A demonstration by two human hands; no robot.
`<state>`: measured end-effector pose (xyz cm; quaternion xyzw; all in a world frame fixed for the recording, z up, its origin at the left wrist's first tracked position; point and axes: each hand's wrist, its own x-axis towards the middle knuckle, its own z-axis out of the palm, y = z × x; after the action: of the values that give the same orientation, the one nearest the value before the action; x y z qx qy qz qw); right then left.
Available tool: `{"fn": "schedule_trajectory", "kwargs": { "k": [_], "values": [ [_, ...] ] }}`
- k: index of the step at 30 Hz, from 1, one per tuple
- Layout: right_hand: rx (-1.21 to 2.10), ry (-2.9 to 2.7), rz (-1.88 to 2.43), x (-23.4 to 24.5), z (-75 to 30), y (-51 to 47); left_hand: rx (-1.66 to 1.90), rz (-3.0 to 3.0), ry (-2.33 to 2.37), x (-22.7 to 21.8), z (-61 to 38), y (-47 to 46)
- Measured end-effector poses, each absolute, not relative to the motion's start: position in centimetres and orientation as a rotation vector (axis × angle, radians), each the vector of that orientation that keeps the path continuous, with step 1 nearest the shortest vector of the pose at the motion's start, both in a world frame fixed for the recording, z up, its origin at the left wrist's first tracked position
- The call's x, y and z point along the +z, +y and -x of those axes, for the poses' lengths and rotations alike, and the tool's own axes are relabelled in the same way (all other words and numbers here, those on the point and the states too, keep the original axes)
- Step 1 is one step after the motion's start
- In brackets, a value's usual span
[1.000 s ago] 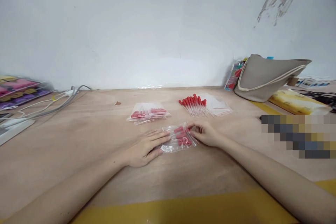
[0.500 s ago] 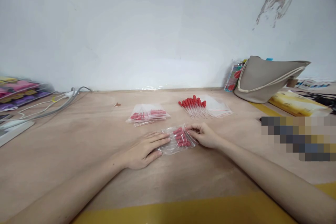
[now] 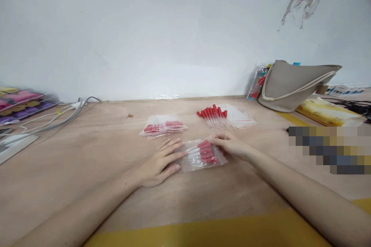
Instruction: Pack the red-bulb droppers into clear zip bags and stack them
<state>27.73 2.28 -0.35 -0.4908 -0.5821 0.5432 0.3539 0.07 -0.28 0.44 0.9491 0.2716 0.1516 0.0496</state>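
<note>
A clear zip bag of red-bulbed droppers (image 3: 203, 155) lies flat on the wooden table (image 3: 87, 162) between my hands. My left hand (image 3: 160, 162) rests flat with fingers spread, pressing on the bag's left end. At the bag's right end, my right hand (image 3: 232, 144) has its fingers curled and pinched on the edge. Behind them, a pile of filled dropper bags (image 3: 163, 125) lies to the left. Loose red-bulbed droppers (image 3: 214, 116) lie to the right on a stack of empty clear bags (image 3: 242, 117).
A grey bag (image 3: 292, 83) leans at the back right with a colourful packet (image 3: 256, 83) beside it and a yellow pack (image 3: 324, 112) in front. Cables (image 3: 58, 117) and trays of coloured items (image 3: 20, 100) sit at the left. Yellow tape (image 3: 203, 231) runs along the near edge.
The dropper bag has shifted slightly right and lies flatter. My right hand moved along its right end; my left fingers spread wider on it.
</note>
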Motion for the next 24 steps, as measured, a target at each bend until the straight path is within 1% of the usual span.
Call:
{"fn": "schedule_trajectory", "kwargs": {
  "k": [3,5,8,10,12,16,19,24],
  "values": [
    [1.546,-1.281,1.150,1.0,-30.1,2.0,0.662,-2.964,1.079,0.5,0.4,0.4],
    [1.528,-1.194,1.110,2.0,-31.9,2.2,0.755,-2.985,1.274,0.9,0.6,1.3],
    [1.359,-1.080,1.078,3.6,-33.3,3.3,0.714,-3.026,1.470,1.7,0.6,3.2],
    [1.252,-1.005,1.009,4.2,-32.7,4.3,0.627,-3.046,1.495,2.2,0.1,4.6],
    [1.226,-0.947,0.910,4.5,-30.8,5.3,0.593,-3.032,1.543,2.3,-0.9,5.7],
    [1.259,-0.788,0.809,3.3,-24.8,7.1,0.607,-2.886,1.689,1.7,-3.2,6.9],
    [1.274,-0.661,0.877,1.6,-21.0,8.1,0.563,-2.853,1.795,0.9,-4.1,7.3],
    [1.504,-0.838,1.010,-0.5,-19.2,8.3,0.300,-2.944,1.799,0.1,-3.9,7.9]
  ]
}}
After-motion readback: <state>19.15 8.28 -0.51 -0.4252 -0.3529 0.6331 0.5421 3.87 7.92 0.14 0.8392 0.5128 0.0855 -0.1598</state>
